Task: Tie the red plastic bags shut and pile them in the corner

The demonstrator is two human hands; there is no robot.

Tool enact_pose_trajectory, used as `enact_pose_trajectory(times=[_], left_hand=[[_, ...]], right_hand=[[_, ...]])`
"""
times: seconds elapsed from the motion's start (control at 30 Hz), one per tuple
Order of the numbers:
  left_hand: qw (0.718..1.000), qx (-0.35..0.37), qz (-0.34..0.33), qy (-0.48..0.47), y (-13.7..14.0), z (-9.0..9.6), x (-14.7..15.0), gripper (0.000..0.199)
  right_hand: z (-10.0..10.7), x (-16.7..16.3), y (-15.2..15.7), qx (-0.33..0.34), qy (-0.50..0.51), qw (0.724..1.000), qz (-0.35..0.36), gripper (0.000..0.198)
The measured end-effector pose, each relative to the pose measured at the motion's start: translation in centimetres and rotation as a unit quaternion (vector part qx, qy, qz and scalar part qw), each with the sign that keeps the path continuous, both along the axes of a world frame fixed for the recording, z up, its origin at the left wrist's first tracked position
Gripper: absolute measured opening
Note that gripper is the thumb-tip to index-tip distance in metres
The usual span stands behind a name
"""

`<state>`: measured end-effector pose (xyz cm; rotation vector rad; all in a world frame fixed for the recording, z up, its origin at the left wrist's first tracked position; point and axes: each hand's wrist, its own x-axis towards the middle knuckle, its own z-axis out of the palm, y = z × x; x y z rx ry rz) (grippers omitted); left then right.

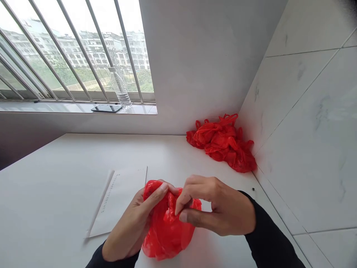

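Observation:
A red plastic bag (170, 238) is held up over the white table, bunched at its top and hanging loose below. My left hand (142, 212) grips the upper left of the bag, its thumb pressed along the top edge. From the right, my right hand (205, 204) pinches a fold near the bag's middle between thumb and fingers. A short twisted piece of the bag stands out between the two hands. The left fingers behind the bag are partly hidden.
A heap of red plastic bags (223, 143) lies in the far right corner against the tiled wall (312, 130). Printed paper (119, 201) rests on the table (55, 186) to the left. On the windowsill are a phone (106, 108) and a clear bottle (121, 91).

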<state>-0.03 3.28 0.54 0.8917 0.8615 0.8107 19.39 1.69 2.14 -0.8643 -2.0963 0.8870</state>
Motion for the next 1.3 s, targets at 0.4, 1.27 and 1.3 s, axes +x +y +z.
enact_pose_trajectory(times=[0.4,1.27,1.3], left_hand=[[0.941,0.275,-0.023,0.198,0.8,-2.3,-2.8,0.018],[0.643,0.624,0.081,0.436,-2.4,-10.9,-7.0,0.022],[0.647,0.617,0.085,0.439,-2.7,-11.3,-7.1,0.014]], right_hand=[[-3.3,-0.8,2.8,-0.110,-0.033,0.993,0.008,0.077],[-8.6,1.8,7.9,-0.224,0.062,0.955,-0.183,0.022],[-9.0,1.5,8.2,-0.239,0.081,0.951,-0.181,0.021]])
